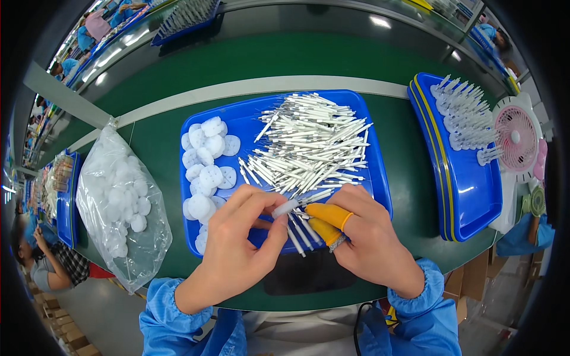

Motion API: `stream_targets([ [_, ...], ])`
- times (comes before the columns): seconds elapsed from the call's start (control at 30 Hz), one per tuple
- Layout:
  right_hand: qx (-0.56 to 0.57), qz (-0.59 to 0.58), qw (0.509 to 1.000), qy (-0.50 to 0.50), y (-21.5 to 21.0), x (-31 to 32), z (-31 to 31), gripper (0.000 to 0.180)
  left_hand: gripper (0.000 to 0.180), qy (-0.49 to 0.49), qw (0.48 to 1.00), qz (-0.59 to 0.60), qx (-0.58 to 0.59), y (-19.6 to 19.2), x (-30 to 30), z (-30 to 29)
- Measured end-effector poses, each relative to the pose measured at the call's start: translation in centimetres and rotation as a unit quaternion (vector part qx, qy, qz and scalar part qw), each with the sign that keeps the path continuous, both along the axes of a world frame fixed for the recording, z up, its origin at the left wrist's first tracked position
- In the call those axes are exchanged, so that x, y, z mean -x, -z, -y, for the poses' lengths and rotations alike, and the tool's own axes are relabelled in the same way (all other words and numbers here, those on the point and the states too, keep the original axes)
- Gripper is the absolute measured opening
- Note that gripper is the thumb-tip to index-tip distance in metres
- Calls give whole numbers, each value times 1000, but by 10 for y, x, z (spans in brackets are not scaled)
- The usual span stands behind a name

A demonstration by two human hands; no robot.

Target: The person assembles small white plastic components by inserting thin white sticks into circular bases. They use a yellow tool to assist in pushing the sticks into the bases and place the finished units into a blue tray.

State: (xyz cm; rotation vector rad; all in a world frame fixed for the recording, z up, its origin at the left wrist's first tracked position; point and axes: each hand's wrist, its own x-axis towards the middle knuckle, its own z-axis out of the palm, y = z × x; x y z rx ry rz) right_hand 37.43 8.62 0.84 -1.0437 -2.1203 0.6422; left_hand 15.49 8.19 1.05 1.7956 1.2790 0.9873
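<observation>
item one: we count a blue tray (368, 127) at centre on the green bench (309, 65), holding a heap of white rods (312, 148) toward its 1 o'clock corner and a cluster of white perforated discs (205, 160) along its 9 o'clock side. item two: a clear bag of discs (122, 199) lies at 9 o'clock of the tray, just beside it. item three: a stack of blue trays (469, 196) at 3 o'clock, carrying upright white pieces (463, 115) at its far end; a pink fan (518, 139) stands beyond it. item four: a dark mat (309, 274) at 6 o'clock, partly under the tray's near edge. our hands cover that near edge and hide some discs. the left hand (240, 249) is curled, thumb and fingertips pinching one white rod (286, 207) that lies nearly level over the tray's 6 o'clock rim. the right hand (371, 237), with orange finger cots (329, 215) on two fingers, meets the rod's other end and clasps a few spare rods (300, 230) fanned toward 7 o'clock. both blue sleeves (427, 308) enter from 6 o'clock.
</observation>
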Motion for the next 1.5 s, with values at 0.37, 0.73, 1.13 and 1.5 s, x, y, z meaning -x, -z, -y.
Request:
stream_targets([
  [0.37,28,53,998,-28,-1,-2,-1,32,18,-20,1000,-2,18,3,-1,2],
  [0.73,18,36,999,-25,7,10,7,36,17,-10,999,-34,-10,4,-5,5],
  [1.13,0,-67,996,53,13,25,14,35,22,-15,996,-62,-62,7,-7,14],
  [1.5,-12,-119,991,60,4,17,11,44,42,-5,975,164,147,-4,0,9],
])
